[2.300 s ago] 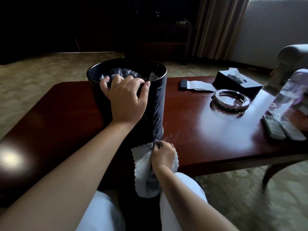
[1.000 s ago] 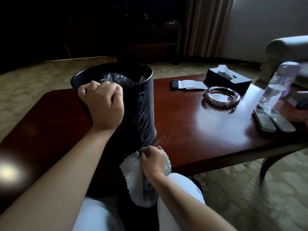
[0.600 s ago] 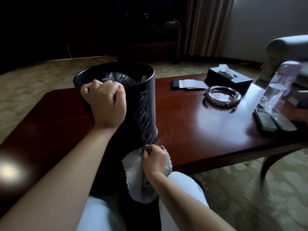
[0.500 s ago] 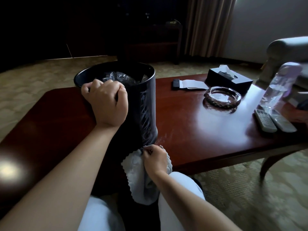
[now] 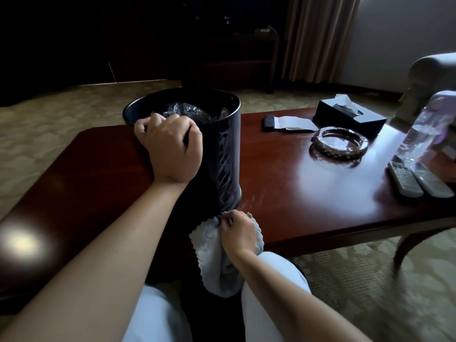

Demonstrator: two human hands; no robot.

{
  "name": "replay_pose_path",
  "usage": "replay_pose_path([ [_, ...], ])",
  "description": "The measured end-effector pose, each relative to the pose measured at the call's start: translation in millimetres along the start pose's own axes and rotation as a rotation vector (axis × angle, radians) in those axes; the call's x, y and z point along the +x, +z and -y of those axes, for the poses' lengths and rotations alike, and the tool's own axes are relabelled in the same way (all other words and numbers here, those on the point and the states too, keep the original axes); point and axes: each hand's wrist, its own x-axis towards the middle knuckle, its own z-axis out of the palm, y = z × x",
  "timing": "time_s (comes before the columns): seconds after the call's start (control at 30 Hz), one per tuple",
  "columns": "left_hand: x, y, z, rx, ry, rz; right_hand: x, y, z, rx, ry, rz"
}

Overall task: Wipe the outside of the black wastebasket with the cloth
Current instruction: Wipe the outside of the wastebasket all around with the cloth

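Both hands work: left hand (image 5: 171, 149) grips wastebasket (image 5: 223, 154), right hand (image 5: 238, 232) cloth (image 5: 209, 245).

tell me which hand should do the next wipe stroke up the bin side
Right. The right hand already grips the cloth at the wastebasket's base; the left hand grips the rim, steadying it.

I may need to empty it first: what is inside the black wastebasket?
Crumpled clear plastic shows inside the black wastebasket, near the rim. The left hand gripping the rim covers part of it; anything below is hidden.
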Motion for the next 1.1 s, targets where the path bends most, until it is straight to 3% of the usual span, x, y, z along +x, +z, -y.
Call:
replay_pose_path([
  [0.13, 0.6, -0.9, 0.4, -0.004, -0.002, 0.009, 4.4, -4.6, 7.3, 0.033, 0.18, -0.107],
  [0.27, -0.6, 1.2, 1.2, 0.008, 0.002, 0.0, -1.7, -3.9, 2.1, -0.026, 0.036, 0.016],
  [0.4, -1.2, 1.7, 2.2, 0.006, -0.001, -0.004, 0.3, -4.2, 5.7, 0.091, 0.166, -0.093],
  [0.5, -1.3, 0.1, 2.0, 0.007, 0.019, 0.006, -1.9, -3.2, 4.9, 0.053, 0.116, -0.066],
  [0.83, -1.1, 1.2, 1.9, 0.0, 0.011, -0.017, -11.3, 2.7, 26.5, 0.34, 0.401, -0.09],
  [0.93, -0.8, 0.4, 2.5, -0.009, 0.009, -0.011, -8.8, -0.5, 43.6, 0.608, 0.371, -0.16],
  [1.1, 0.4, -3.2, 1.5, -0.024, 0.012, 0.018, -1.4, -22.2, 75.0, 0.736, 0.296, -0.209],
])
